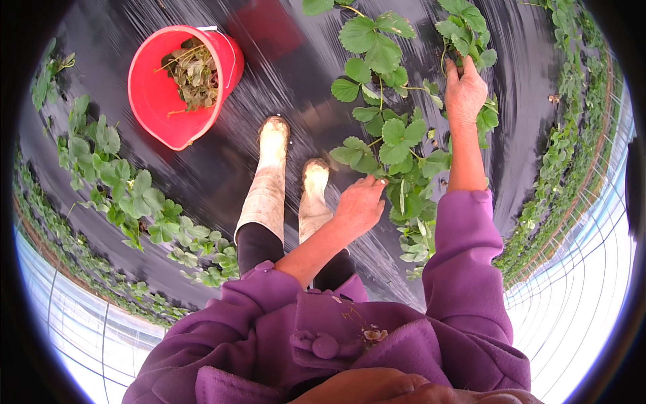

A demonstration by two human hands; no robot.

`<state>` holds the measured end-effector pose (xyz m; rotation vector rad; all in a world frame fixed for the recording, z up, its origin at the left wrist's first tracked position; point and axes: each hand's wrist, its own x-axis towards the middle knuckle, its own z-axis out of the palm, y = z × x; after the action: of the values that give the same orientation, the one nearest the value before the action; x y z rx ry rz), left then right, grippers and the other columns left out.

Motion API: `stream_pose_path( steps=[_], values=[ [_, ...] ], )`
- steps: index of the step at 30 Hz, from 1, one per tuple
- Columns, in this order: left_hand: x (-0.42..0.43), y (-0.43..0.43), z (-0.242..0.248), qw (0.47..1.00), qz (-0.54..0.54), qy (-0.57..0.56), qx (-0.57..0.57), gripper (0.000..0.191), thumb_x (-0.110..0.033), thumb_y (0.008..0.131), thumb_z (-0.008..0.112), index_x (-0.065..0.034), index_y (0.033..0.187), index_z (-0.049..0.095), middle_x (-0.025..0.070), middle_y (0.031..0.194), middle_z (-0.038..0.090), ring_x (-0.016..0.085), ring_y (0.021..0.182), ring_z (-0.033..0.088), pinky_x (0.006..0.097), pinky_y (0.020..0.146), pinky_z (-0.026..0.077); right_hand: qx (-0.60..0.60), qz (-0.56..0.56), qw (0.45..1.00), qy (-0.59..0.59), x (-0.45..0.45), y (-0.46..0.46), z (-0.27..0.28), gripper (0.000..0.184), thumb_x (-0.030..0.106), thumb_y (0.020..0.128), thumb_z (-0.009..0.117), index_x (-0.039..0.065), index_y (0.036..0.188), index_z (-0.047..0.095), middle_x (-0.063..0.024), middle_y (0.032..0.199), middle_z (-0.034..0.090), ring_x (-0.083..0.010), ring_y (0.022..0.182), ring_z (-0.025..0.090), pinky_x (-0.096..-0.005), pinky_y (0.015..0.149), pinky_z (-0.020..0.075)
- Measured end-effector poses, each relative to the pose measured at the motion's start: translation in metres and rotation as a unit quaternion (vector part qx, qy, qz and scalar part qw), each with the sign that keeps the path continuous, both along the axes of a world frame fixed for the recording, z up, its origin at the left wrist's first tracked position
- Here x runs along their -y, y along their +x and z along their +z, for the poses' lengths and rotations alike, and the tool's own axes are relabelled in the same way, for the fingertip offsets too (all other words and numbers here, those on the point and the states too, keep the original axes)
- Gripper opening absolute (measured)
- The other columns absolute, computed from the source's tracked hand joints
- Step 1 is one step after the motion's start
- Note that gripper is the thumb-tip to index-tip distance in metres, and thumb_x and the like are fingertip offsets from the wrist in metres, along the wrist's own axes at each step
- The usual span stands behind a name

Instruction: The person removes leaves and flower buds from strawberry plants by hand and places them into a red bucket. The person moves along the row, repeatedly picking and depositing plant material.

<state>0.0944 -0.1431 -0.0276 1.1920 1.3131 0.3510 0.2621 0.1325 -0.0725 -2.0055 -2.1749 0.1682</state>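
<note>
Strawberry plants (398, 146) grow in a row through black plastic film, to the right of my boots. My right hand (467, 96) reaches to the far side of this row. Its thumb and fingers touch the stems under a leafy strawberry clump (467, 33), and leaves cover the fingertips. Closer to me, my left hand (359, 204) has its fingers bent at the near edge of the row, against the green leaves. A small white spot shows at its fingertips, too small to identify. Whether either hand grips a stem is hidden.
A red bucket (146, 96) with a wire handle stands on the black plastic film (303, 65), upper left. Withered leaves and stems (197, 76) lie inside it. My muddy white boots (272, 151) are between two plant rows; another strawberry row (136, 197) runs along the left.
</note>
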Motion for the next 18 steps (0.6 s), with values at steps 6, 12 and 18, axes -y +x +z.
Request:
stream_pose_path(
  steps=[6,12,18],
  values=[
    [0.003,0.000,-0.001,1.000,0.000,0.022,-0.014,0.045,-0.013,0.087,0.072,-0.0009,0.130,0.063,0.0179,0.120,0.063,0.035,0.112,0.063,0.0452,0.097,0.054,0.091,-0.018,0.996,0.003,-0.010,0.000,-0.007,0.022,0.031,0.095,0.072,0.011,0.103,0.072,-0.0188,0.082,0.073,-0.0452,0.078,0.069,-0.0531,0.073,0.0531],
    [0.003,0.001,-0.001,1.000,-0.002,-0.008,0.002,0.048,-0.011,0.087,0.072,-0.0016,0.133,0.061,0.0174,0.125,0.063,0.037,0.116,0.062,0.0466,0.098,0.053,-0.364,-0.186,0.908,-0.092,-0.013,-0.004,-0.010,0.022,0.017,0.095,0.079,0.002,0.109,0.072,-0.0051,0.076,0.072,-0.0105,0.051,0.058,-0.0284,0.046,0.0393],
    [0.004,0.003,-0.001,1.000,0.002,0.008,-0.002,0.046,-0.011,0.087,0.072,-0.0005,0.131,0.063,0.0179,0.122,0.063,0.036,0.114,0.063,0.0455,0.097,0.054,-0.415,-0.267,0.866,-0.085,-0.022,-0.019,-0.022,0.019,0.014,0.098,0.073,-0.003,0.106,0.071,-0.0094,0.079,0.075,-0.0117,0.050,0.060,-0.0265,0.043,0.0401]
  ],
)
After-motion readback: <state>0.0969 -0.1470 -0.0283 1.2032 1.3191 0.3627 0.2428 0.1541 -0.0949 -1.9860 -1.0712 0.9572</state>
